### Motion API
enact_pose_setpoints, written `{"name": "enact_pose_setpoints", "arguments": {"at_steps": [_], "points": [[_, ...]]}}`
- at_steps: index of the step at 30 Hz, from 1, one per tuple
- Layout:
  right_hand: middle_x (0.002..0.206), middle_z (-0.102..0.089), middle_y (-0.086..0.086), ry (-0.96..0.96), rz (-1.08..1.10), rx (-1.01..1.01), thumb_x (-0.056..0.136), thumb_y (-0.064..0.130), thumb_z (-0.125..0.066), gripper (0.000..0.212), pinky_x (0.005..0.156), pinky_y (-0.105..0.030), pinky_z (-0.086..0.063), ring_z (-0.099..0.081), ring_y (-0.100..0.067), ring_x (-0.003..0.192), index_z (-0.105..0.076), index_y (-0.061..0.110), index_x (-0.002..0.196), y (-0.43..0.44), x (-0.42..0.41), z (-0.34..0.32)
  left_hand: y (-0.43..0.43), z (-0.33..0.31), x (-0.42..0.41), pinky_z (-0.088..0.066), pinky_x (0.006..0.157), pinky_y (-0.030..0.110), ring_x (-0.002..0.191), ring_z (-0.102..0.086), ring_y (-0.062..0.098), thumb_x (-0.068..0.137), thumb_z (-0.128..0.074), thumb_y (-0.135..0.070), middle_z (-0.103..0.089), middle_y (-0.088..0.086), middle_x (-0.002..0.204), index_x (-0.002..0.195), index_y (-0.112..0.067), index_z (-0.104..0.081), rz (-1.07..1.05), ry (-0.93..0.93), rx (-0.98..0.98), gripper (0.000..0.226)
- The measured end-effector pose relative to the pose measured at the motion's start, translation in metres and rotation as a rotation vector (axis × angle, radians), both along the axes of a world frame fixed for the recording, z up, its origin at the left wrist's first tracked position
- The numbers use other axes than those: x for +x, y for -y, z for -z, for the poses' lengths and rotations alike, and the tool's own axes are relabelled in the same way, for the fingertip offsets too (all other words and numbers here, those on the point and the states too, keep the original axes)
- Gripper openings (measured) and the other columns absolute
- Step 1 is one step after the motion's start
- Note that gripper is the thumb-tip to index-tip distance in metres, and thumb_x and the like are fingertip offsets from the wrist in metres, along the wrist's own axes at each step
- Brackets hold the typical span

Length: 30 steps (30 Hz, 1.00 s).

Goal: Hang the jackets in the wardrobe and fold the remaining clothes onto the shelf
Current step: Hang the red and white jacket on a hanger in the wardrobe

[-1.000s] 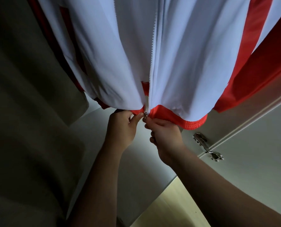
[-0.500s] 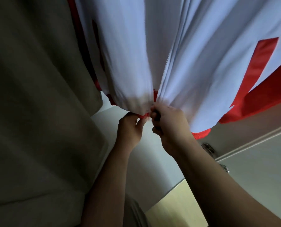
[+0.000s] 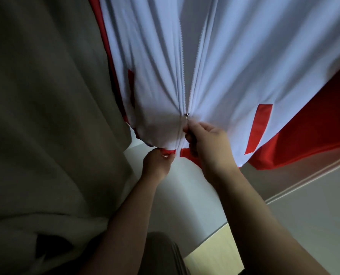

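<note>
We are zipping up: the white and red jacket [image 3: 234,76] hangs before us beside a grey garment [image 3: 46,116], closed only near the bottom. Our left hand [image 3: 157,163] pinches the red hem [image 3: 187,152]. Our right hand [image 3: 207,139] curls on what seems, through blur, to be the zip pull, just under the slider [image 3: 187,115]. Next we should draw the slider straight up, with the hem held taut.

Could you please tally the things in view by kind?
Hanging garments: 2, the white jacket and a grey garment.
Hands: 2, the left hand pinching the hem, the right hand pinching the slider.
Zip sliders: 1.
Total: 5.
</note>
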State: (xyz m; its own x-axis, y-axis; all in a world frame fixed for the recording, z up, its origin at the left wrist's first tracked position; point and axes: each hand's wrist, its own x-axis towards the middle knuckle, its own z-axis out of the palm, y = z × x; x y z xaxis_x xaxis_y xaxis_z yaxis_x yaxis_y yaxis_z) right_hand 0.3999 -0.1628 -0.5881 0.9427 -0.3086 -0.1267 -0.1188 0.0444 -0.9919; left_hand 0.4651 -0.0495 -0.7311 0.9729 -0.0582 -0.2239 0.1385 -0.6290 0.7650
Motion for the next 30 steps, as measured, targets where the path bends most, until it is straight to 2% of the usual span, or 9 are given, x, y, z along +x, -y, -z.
{"name": "enact_pose_setpoints", "arguments": {"at_steps": [3,6,9,13,18,23,25,28,30], "points": [[0.056,-0.052,0.004,-0.019,-0.012,-0.064,0.096,0.036,-0.060,0.037,0.053,-0.025,-0.036,-0.042,-0.009,0.047,-0.072,0.021,0.064,-0.002,0.001,0.000,-0.005,-0.024,-0.002,-0.051,0.096,0.035,0.119,-0.059,0.027,0.079,-0.078,-0.056,-0.064,0.006,0.125,0.127,-0.009,-0.057,-0.038,0.032,0.031,0.071],[0.054,-0.050,0.003,-0.058,-0.050,-0.069,0.090,0.029,-0.061,0.030,0.050,-0.023,-0.038,-0.042,-0.010,0.045,-0.070,0.020,0.062,-0.004,0.005,-0.012,-0.006,-0.058,-0.009,-0.051,0.074,0.028,0.092,-0.061,0.016,0.071,-0.085,-0.049,-0.062,-0.005,0.098,0.100,-0.021,-0.056,-0.048,0.443,-0.129,0.050],[0.050,-0.050,0.008,-0.102,-0.056,-0.130,0.087,0.023,-0.059,0.033,0.049,-0.023,-0.035,-0.040,-0.008,0.044,-0.065,0.022,0.054,-0.004,0.009,-0.027,-0.002,-0.090,-0.006,-0.048,0.073,0.019,0.088,-0.059,0.010,0.078,-0.077,-0.051,-0.065,-0.009,0.094,0.100,-0.023,-0.062,0.038,0.645,-0.203,0.038],[0.051,-0.050,0.002,-0.134,-0.080,-0.107,0.088,0.016,-0.060,0.031,0.042,-0.020,-0.033,-0.038,-0.012,0.044,-0.062,0.017,0.058,-0.010,0.012,-0.044,0.001,-0.099,0.006,-0.052,0.075,0.024,0.081,-0.067,0.015,0.089,-0.069,-0.022,-0.071,-0.006,0.080,0.086,-0.014,-0.071,0.020,0.678,-0.253,0.009],[0.051,-0.050,0.005,0.047,-0.109,-0.129,0.090,0.021,-0.058,0.033,0.043,-0.023,-0.032,-0.038,-0.011,0.042,-0.065,0.017,0.058,-0.001,0.031,-0.095,0.002,-0.110,0.018,-0.030,0.053,0.011,0.052,-0.048,0.008,0.084,-0.080,-0.027,-0.047,-0.009,0.052,0.059,-0.022,-0.047,-0.008,0.594,-0.102,0.042],[0.049,-0.049,0.006,0.099,-0.145,-0.181,0.094,0.013,-0.057,0.037,0.043,-0.019,-0.031,-0.040,-0.007,0.042,-0.060,0.019,0.058,-0.002,0.035,-0.117,0.009,-0.161,0.022,-0.047,0.066,0.020,0.071,-0.062,0.005,0.080,-0.069,-0.042,-0.070,-0.005,0.072,0.078,-0.019,-0.069,0.016,0.686,-0.332,0.022],[0.047,-0.049,0.005,0.085,-0.140,-0.178,0.093,0.011,-0.056,0.037,0.045,-0.023,-0.031,-0.039,-0.009,0.042,-0.060,0.018,0.057,-0.005,0.033,-0.123,0.012,-0.169,0.023,-0.046,0.067,0.024,0.072,-0.061,0.006,0.080,-0.064,-0.043,-0.069,-0.004,0.071,0.078,-0.014,-0.071,0.013,0.667,-0.354,0.029],[0.047,-0.047,0.004,0.150,-0.118,-0.111,0.094,0.014,-0.056,0.035,0.042,-0.023,-0.026,-0.034,-0.010,0.039,-0.060,0.016,0.060,-0.003,0.038,-0.149,0.006,-0.170,0.026,-0.040,0.065,0.031,0.067,-0.056,0.023,0.083,-0.081,-0.022,-0.058,-0.002,0.062,0.071,-0.007,-0.062,0.061,0.617,-0.283,0.027],[0.048,-0.046,0.004,0.195,-0.125,-0.089,0.096,0.014,-0.056,0.036,0.041,-0.022,-0.025,-0.033,-0.009,0.039,-0.061,0.017,0.060,-0.003,0.038,-0.165,0.002,-0.182,0.026,-0.035,0.062,0.026,0.062,-0.049,0.014,0.081,-0.084,-0.025,-0.051,-0.010,0.057,0.067,-0.016,-0.055,0.072,0.665,-0.237,0.033]]}}
